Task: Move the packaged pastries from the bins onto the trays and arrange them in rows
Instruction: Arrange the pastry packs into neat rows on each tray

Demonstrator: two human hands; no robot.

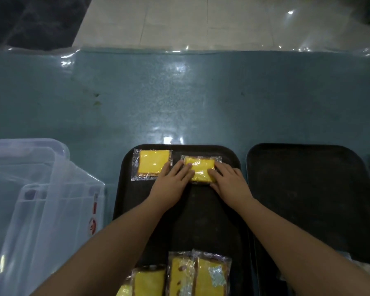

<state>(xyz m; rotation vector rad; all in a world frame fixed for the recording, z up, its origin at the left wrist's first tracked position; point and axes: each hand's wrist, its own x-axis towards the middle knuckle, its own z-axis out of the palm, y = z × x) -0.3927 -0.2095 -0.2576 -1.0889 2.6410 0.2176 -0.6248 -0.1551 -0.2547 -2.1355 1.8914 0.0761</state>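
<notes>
Your left hand (173, 177) lies flat on the dark tray (201, 210), fingers spread and stretched forward, the fingertips resting on the left end of a wrapped yellow pastry (199, 169). Your right hand (226, 178) is just as open, palm down, its fingers laid over the right end of that same packet, so you press it between both hands rather than grip it. The packet sits near the tray's far edge, towards the far right corner, turned slightly askew.

Just left of it, by the tray's far left corner, a second wrapped pastry (153, 164) lies flat; your left hand's outer fingers touch its near right corner. At the tray's near edge several more packaged pastries (199, 274) lie crowded together, overlapping.

A second dark tray (308, 199) sits to the right, touching the first. At the table's left edge stands a clear plastic bin (41, 210); you cannot tell what it holds.
</notes>
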